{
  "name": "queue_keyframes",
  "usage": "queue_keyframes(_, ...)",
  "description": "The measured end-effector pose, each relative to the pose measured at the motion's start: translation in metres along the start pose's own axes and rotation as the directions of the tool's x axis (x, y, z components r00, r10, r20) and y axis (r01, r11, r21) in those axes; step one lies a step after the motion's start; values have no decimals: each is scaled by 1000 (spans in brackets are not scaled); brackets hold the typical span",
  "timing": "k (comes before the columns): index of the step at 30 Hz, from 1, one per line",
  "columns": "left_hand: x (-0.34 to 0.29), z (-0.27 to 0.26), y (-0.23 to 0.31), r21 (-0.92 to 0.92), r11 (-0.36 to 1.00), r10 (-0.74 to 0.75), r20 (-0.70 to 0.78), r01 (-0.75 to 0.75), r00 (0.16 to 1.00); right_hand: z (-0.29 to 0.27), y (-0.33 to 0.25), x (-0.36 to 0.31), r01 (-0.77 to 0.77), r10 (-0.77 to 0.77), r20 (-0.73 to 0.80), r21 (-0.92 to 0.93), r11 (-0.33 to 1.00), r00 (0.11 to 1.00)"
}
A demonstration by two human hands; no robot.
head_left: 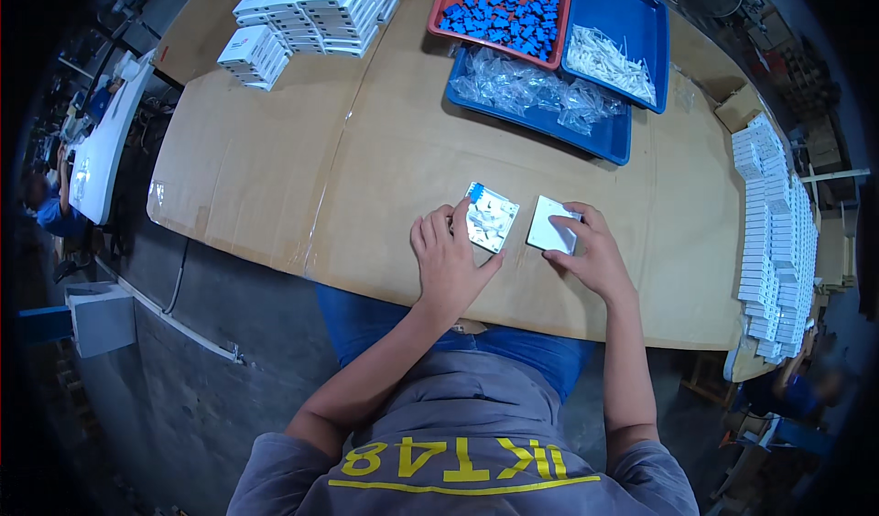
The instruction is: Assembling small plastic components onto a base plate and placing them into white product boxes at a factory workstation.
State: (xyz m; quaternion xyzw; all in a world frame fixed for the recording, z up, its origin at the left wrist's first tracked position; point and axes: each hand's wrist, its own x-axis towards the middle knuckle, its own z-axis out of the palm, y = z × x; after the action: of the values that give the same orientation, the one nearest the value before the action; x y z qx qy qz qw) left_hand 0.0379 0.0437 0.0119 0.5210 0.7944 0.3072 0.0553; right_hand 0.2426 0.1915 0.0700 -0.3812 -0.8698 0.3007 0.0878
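My left hand (449, 264) rests on the cardboard-covered table, its index finger and thumb gripping a small open white square box (490, 226). A blue plastic piece (475, 192) sits in the far left corner of that box, by my index fingertip. The other contents look white and shiny, too small to make out. Just right of it, my right hand (593, 250) holds a plain white square lid (549, 227) by its right side, thumb at the near edge and fingers on top. A narrow gap separates box and lid.
Beyond my hands stand a red tray (438, 23) of blue plastic pieces, a blue tray (661, 49) of thin white pieces and another blue tray (612, 152) of clear plastic bags. White boxes (316, 8) are stacked far left; more white boxes (769, 241) line the right edge.
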Motion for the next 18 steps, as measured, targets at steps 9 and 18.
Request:
queue_keyframes(9, -3, -11, -8, -780, 620, -123, 14, 88, 992, 6, 25, 7, -180, 223, -77, 374, 910, 972)
queue_keyframes(18, 6, -15, -13, -909, -124, -204, 416, 398, 886, 32, -4, 1, -52, 5, -293, -154, 987, 956)
